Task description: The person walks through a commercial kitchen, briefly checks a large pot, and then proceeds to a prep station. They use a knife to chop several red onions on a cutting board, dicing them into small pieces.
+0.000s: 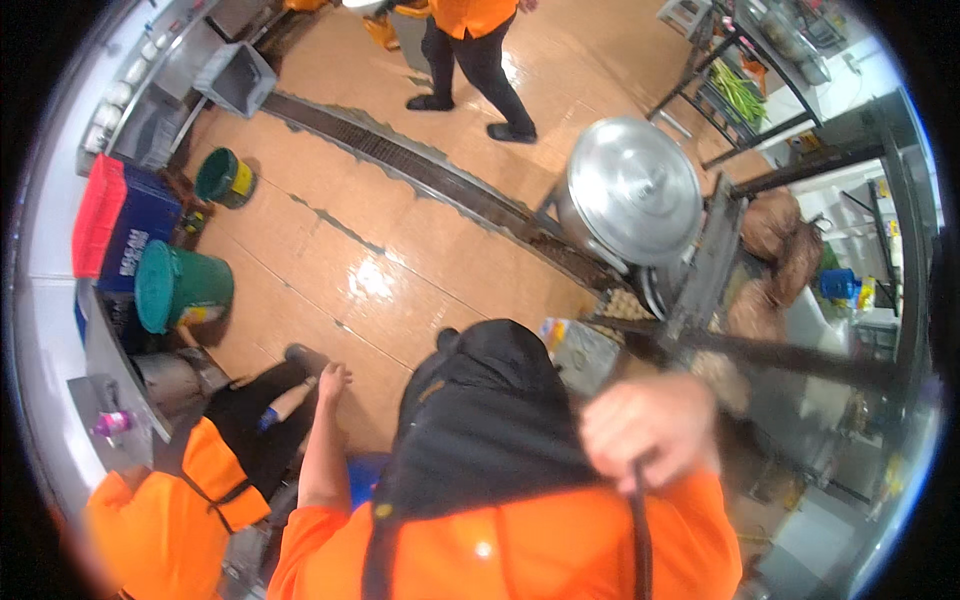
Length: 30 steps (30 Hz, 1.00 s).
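My right hand is raised in front of the right side of my chest, its fingers closed around a dark apron strap that runs down over my orange shirt. My left hand hangs low at my left side over the tiled floor, fingers slightly bent and apart, with nothing seen in it. Between my hands lies the black cloth of an apron. To the right of it, a square metal tin stands near egg trays.
A large lidded aluminium pot stands ahead right beside a metal rack. A floor drain crosses ahead. One co-worker is close on my left; another stands beyond the drain. Green buckets line the left.
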Tool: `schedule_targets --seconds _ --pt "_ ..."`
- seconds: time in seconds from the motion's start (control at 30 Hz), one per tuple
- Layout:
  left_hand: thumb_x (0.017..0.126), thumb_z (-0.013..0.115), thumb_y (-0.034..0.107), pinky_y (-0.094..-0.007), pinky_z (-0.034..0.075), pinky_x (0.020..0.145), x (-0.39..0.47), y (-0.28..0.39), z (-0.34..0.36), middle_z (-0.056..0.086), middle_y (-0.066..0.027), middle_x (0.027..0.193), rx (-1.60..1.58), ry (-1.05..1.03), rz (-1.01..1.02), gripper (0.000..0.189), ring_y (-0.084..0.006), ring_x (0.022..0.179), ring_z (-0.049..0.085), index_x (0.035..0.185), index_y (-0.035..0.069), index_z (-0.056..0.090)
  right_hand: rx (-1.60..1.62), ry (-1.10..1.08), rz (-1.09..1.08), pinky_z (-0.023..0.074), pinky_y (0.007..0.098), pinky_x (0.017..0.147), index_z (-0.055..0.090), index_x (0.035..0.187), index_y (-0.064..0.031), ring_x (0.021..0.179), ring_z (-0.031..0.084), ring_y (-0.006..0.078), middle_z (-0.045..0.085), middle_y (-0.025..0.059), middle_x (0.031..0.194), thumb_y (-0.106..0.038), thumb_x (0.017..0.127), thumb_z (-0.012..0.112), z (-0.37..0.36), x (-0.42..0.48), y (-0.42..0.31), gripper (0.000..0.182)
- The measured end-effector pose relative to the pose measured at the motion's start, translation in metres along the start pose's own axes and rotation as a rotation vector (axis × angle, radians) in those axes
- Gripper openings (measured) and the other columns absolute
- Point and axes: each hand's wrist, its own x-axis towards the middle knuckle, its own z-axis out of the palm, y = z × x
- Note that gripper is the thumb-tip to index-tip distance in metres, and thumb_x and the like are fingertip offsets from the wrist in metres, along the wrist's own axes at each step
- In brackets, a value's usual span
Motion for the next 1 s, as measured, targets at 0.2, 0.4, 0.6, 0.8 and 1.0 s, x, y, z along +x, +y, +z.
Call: schedule_targets --seconds 0.2,0.4,0.6,0.8,1.0 --pt "0.102 0.051 0.021 -0.0398 0.056 0.073 0.115 0.153 0.01 0.072 -0.0155 0.106 0.035 -0.219 0.165 0.04 -0.0263 0.087 0.069 0.136 0.0 0.052 -0.769 0.879 0.435 0.0449 0.0389 0.061 0.053 0.073 -0.0041 0.068 0.056 0.0286 0.055 0.0089 0.075 -0.02 0.084 0.079 -0.033 0.007 -0.014 0.033" --pt "0.096 0.06 0.024 -0.0397 0.056 0.083 0.171 0.208 0.077 0.072 -0.0155 0.107 0.581 -0.277 0.387 0.042 -0.0243 0.089 0.069 0.129 -0.003 0.061 -0.768 0.873 1.132 0.0492 0.0459 0.06 0.046 0.11 -0.0109 0.056 0.049 0.0268 0.059 0.0101 0.075 -0.029 0.102 0.064 -0.049 -0.043 -0.005 0.026" --pt "0.096 0.057 0.024 -0.0402 0.057 0.078 0.205 0.27 0.114 0.073 -0.0168 0.102 0.61 -0.322 0.25 0.036 -0.0265 0.087 0.071 0.116 -0.003 0.067 0.129 1.637 1.26 0.049 0.0314 0.055 0.042 0.086 -0.0095 0.058 0.051 0.0149 0.049 0.0045 0.067 -0.025 0.104 0.063 -0.058 -0.04 0.038 0.031" --pt "0.098 0.054 0.029 -0.039 0.058 0.072 0.324 0.365 0.101 0.074 -0.0153 0.102 0.826 -0.457 0.252 0.038 -0.0239 0.085 0.071 0.117 -0.001 0.067 0.011 1.457 1.443 0.0494 0.0351 0.052 0.061 0.079 -0.0042 0.051 0.054 0.0185 0.056 0.0097 0.06 -0.046 0.106 0.052 -0.137 0.016 0.068 0.051" --pt "0.099 0.055 0.034 -0.0406 0.057 0.071 0.425 0.495 0.104 0.074 -0.015 0.1 0.691 -0.532 0.292 0.04 -0.0245 0.086 0.072 0.115 -0.001 0.066 0.152 1.666 1.213 0.0496 0.043 0.067 0.07 0.101 -0.0077 0.067 0.061 0.0259 0.065 0.0104 0.077 -0.05 0.102 0.054 -0.255 0.104 0.089 0.046"
